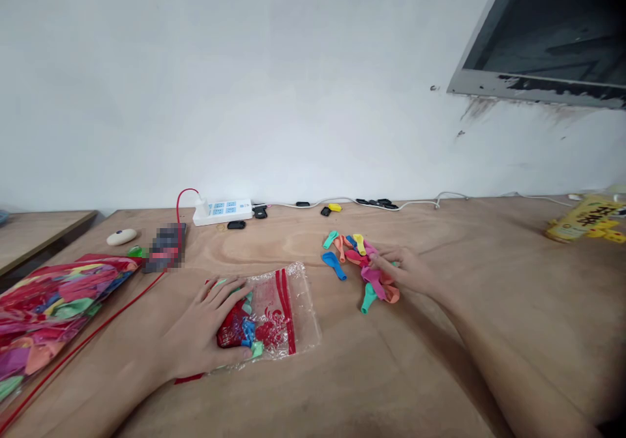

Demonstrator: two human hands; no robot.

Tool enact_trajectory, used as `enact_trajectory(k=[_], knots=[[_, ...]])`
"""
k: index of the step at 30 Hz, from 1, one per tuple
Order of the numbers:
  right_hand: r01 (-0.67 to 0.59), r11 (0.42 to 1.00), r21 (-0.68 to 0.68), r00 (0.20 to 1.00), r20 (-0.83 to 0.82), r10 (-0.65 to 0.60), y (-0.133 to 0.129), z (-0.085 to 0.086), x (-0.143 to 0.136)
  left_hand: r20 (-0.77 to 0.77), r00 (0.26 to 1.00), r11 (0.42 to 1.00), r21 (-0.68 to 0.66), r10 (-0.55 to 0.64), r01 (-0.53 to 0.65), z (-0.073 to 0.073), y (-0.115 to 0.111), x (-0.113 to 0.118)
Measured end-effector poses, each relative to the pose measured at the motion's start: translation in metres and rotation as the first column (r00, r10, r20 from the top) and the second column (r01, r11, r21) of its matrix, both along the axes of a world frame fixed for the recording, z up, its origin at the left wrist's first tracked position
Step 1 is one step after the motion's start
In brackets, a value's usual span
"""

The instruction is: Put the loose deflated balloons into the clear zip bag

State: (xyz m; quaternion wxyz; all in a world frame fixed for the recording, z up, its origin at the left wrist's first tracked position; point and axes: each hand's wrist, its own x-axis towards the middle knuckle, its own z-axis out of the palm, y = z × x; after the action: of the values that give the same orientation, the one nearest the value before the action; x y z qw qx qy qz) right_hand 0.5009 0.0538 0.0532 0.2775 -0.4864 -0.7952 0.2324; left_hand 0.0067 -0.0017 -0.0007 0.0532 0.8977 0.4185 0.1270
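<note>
My left hand [210, 324] lies spread over a small clear plastic bag [304, 307] with red stripes, its palm covering part of the balloons inside. Blue, green and red balloons show through the plastic by my fingertips. To the right, my right hand [403, 268] has thumb and fingers pinched on a magenta balloon [372, 275] in a loose pile of uninflated balloons. A teal balloon [368, 298] sits at the near side of this pile. A blue balloon [334, 266] and a yellow balloon [359, 244] lie at its left and far sides.
A large bag of balloons [53, 307] lies at the left, crossed by a red cable [105, 324]. A phone [166, 246], a white mouse [121, 236] and a power strip [222, 211] sit farther back. A yellow bottle-like package [581, 218] lies at the right.
</note>
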Motion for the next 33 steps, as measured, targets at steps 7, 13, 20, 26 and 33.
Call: enact_trajectory(k=[7, 13, 20, 26, 33], knots=[[-0.030, 0.996, 0.085, 0.972, 0.234, 0.009, 0.010, -0.019, 0.008, -0.015, 1.000, 1.000, -0.007, 0.002, -0.002, -0.001, 0.001, 0.000], [-0.058, 0.998, 0.015, 0.954, 0.296, 0.051, 0.012, -0.024, 0.010, -0.015, 1.000, 1.000, -0.013, -0.008, 0.008, -0.002, 0.001, -0.001], [-0.048, 0.999, 0.012, 0.967, 0.252, 0.044, 0.016, -0.032, 0.007, -0.001, 1.000, 1.000, -0.017, -0.002, 0.002, 0.002, -0.001, 0.001], [0.004, 0.999, 0.048, 0.998, 0.070, -0.007, 0.010, -0.023, 0.001, 0.011, 1.000, 1.000, -0.010, -0.003, 0.003, 0.001, 0.000, 0.000], [-0.043, 0.998, 0.046, 0.994, 0.101, 0.039, 0.007, -0.019, 0.002, -0.011, 1.000, 1.000, -0.017, 0.001, -0.002, 0.000, 0.000, 0.000]])
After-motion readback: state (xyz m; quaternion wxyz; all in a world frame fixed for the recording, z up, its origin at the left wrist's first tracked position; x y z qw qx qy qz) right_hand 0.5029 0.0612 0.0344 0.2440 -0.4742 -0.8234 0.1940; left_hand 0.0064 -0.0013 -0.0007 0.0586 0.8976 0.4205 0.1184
